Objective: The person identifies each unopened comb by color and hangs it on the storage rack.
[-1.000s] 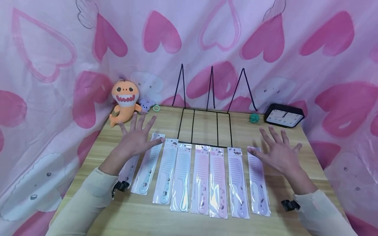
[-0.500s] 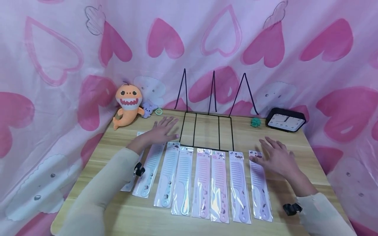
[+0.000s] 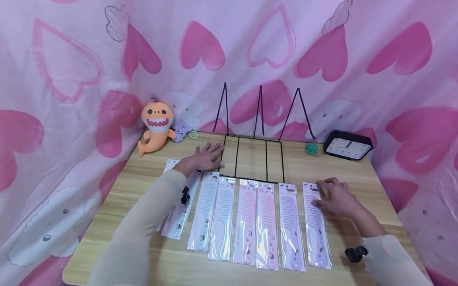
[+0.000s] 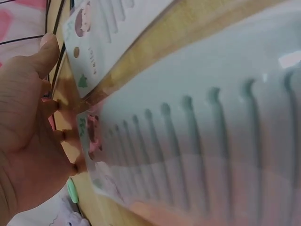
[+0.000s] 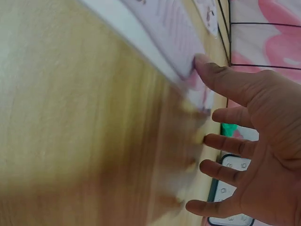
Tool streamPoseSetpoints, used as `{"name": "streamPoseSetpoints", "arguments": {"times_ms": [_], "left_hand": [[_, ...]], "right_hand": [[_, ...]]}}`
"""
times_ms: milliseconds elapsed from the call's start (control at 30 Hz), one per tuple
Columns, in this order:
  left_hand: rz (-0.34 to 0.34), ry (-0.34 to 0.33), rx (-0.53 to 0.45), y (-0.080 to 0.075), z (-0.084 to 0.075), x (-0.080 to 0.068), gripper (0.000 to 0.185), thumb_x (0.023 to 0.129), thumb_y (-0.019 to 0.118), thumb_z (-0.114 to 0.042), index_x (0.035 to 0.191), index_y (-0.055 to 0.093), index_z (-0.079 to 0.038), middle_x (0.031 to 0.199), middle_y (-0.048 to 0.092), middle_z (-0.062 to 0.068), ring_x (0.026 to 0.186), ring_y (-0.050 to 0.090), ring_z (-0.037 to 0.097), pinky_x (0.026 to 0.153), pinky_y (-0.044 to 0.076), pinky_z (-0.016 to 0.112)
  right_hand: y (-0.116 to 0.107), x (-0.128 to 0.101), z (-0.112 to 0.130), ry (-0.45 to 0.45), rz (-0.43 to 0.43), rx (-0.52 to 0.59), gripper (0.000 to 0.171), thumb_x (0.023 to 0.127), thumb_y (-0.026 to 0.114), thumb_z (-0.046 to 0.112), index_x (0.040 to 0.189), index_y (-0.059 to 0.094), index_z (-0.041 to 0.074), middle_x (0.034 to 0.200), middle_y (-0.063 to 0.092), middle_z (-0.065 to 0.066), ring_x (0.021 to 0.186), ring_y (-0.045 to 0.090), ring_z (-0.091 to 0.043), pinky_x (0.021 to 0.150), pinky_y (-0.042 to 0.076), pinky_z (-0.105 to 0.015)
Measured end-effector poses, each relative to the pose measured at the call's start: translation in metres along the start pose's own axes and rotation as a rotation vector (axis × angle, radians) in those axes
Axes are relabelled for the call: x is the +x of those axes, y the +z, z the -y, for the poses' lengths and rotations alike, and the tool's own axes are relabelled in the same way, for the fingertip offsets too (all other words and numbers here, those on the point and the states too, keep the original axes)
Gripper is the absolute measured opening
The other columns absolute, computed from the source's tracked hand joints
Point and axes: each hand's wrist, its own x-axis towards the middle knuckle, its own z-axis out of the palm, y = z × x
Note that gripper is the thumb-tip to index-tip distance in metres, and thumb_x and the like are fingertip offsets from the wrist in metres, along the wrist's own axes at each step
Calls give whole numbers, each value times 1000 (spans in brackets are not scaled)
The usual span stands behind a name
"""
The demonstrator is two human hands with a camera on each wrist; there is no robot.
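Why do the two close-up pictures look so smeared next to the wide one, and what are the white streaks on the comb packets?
Head view: sharp and evenly lit, with glare streaks on the plastic comb packets. Left wrist view: the nearest comb is so close it is out of focus. Right wrist view: the table is smeared by motion blur, while the right hand stays fairly crisp.

two bare hands are seen, the left hand (image 3: 204, 158) and the right hand (image 3: 336, 197), with no rings or gloves worn. both forearms are covered by long, loose sleeves of pale cream fabric, the left sleeve (image 3: 143, 226) and the right sleeve (image 3: 388, 258). a small black camera mount (image 3: 185, 195) is strapped at the left cuff, and another black mount (image 3: 356, 253) is strapped at the right cuff.
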Motion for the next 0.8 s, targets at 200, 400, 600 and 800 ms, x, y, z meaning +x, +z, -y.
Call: {"name": "streamPoseSetpoints", "arguments": {"times_ms": [200, 400, 600, 800], "left_hand": [[4, -2, 36, 3, 6, 3, 92, 109, 43, -74, 179, 2, -29, 189, -9, -3, 173, -21, 35, 134, -19, 71], [8, 5, 15, -4, -5, -7, 89, 110, 48, -69, 180, 7, -32, 189, -6, 1, 173, -19, 39, 133, -19, 75], [0, 3, -10, -10, -16, -15, 96, 105, 55, -74, 180, 12, -31, 189, -4, 6, 172, -17, 45, 130, -18, 81], [-17, -12, 7, -8, -19, -12, 96, 105, 62, -68, 179, 16, -29, 189, 0, 7, 173, -12, 45, 132, -13, 80]], "right_hand": [[3, 5, -7, 21, 0, 37, 82, 92, 91, 43, 157, 58, 3, 153, 45, -35, 128, 41, -56, 97, 51, -76], [5, 12, -10, 18, -32, 89, 76, 90, 94, 39, 147, 59, 3, 135, 55, -27, 117, 45, -46, 89, 50, -60], [7, 15, -12, -26, -46, 178, 67, 92, 92, 24, 142, 54, 1, 119, 66, -20, 104, 59, -33, 88, 55, -42], [10, 12, -8, -9, -45, 216, 64, 95, 89, 15, 144, 50, 4, 118, 66, -19, 102, 61, -31, 85, 56, -37]]}}
